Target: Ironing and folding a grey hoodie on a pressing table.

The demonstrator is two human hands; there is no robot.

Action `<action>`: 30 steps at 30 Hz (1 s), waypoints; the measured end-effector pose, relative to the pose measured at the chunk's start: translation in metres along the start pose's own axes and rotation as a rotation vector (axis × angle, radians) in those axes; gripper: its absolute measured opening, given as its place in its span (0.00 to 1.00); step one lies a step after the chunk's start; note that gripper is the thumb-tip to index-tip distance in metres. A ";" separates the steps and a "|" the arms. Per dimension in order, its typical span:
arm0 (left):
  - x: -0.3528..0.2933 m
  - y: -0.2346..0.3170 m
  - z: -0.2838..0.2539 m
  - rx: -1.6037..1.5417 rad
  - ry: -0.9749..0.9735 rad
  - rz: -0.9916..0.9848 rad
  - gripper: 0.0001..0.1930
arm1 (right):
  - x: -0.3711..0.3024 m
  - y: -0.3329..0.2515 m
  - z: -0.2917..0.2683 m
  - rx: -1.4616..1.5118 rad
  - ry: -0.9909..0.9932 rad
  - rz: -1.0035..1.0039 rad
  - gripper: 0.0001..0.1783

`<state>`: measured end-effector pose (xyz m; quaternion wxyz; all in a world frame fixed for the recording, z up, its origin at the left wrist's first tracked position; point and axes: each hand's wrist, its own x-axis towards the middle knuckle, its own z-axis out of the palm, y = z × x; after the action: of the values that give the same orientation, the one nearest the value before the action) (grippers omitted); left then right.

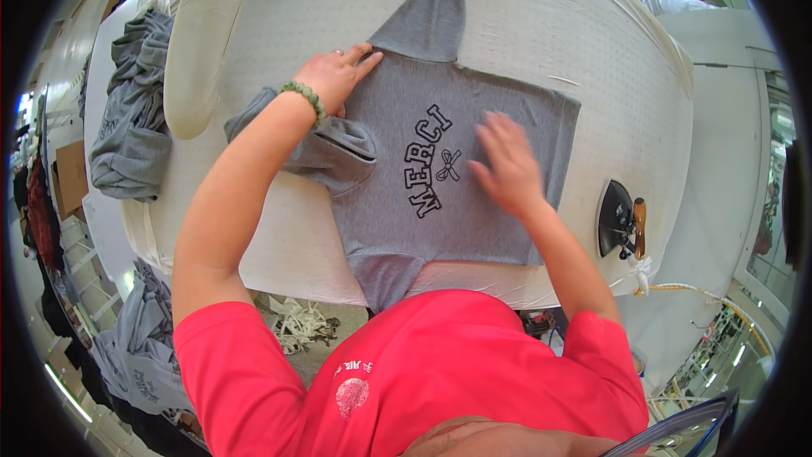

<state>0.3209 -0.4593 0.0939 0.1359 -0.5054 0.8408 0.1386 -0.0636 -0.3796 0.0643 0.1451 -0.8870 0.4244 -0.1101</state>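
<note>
A grey hooded sweatshirt (499,220) lies spread on a white padded ironing table (626,118), with dark lettering and a small bow printed on its chest. Its hood (334,152) points left. One sleeve (427,17) stretches to the far edge, while the other sleeve (385,275) hangs toward my body. My left hand (334,78) rests at the far shoulder by the sleeve seam, fingers stretched out over the cloth. Over the body of the sweatshirt, right of the print, is my right hand (510,165), flat with fingers extended and slightly blurred. Neither hand grips anything visible.
An iron (617,218) with a wooden handle stands at the table's right, near a cord (685,288). A padded sleeve board (199,76) and a pile of grey garments (135,110) are at left. More grey garments (144,347) hang lower left; pale scraps (303,326) lie below.
</note>
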 end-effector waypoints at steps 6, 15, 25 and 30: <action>0.002 -0.003 -0.002 -0.028 -0.034 0.016 0.59 | -0.178 0.108 -0.102 -0.567 0.378 0.551 0.41; -0.018 -0.007 0.011 -0.094 -0.004 -0.012 0.54 | -0.230 0.179 -0.161 -0.023 -0.184 1.285 0.26; -0.017 -0.009 0.014 -0.101 0.009 -0.023 0.50 | 0.042 0.018 -0.147 0.292 -0.188 0.661 0.18; -0.026 -0.010 0.019 -0.115 0.095 -0.014 0.37 | 0.200 -0.057 -0.073 0.150 -0.400 0.483 0.23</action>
<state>0.3436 -0.4360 0.0846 0.0675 -0.5242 0.8334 0.1618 0.0777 -0.5146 0.1666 0.3127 -0.7516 0.5762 0.0730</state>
